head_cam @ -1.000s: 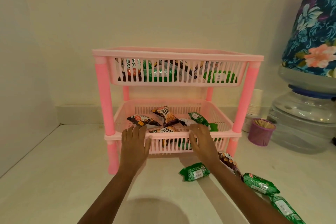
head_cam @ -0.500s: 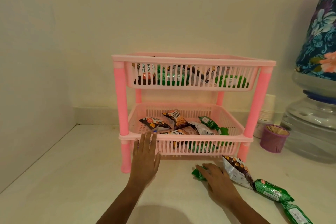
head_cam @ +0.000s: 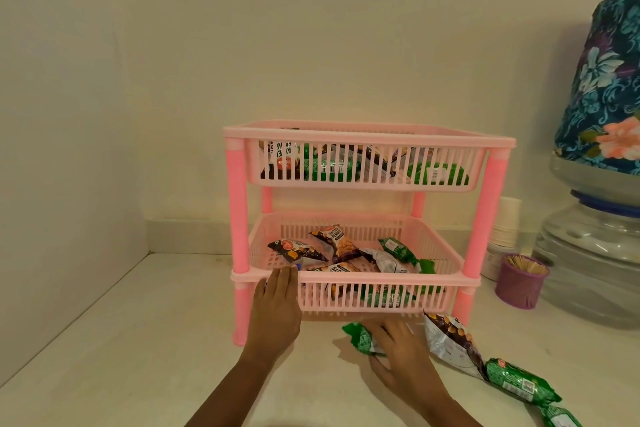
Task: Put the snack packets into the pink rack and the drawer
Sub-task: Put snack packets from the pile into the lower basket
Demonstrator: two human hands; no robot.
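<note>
A two-tier pink rack [head_cam: 367, 135] stands on the counter against the wall, with several snack packets in each basket. My left hand [head_cam: 275, 308] rests flat against the front rim of the lower basket [head_cam: 381, 279], fingers straight. My right hand [head_cam: 401, 350] lies over a green packet [head_cam: 360, 338] on the counter in front of the rack, thumb beneath it and fingers covering most of it. To its right lie a brown and silver peanut packet [head_cam: 450, 343], a green packet [head_cam: 519, 380] and part of another green one [head_cam: 561, 418] at the frame's bottom edge.
A purple cup of toothpicks [head_cam: 521, 281] and a stack of white paper cups [head_cam: 507, 222] stand right of the rack. A big water bottle [head_cam: 592, 253] with a floral cover [head_cam: 609, 87] fills the far right. A wall closes the left side.
My right hand left the lower basket rim and came down onto the green packet on the counter. My left hand has stayed at the rim. The view has shifted so the rack sits further right.
</note>
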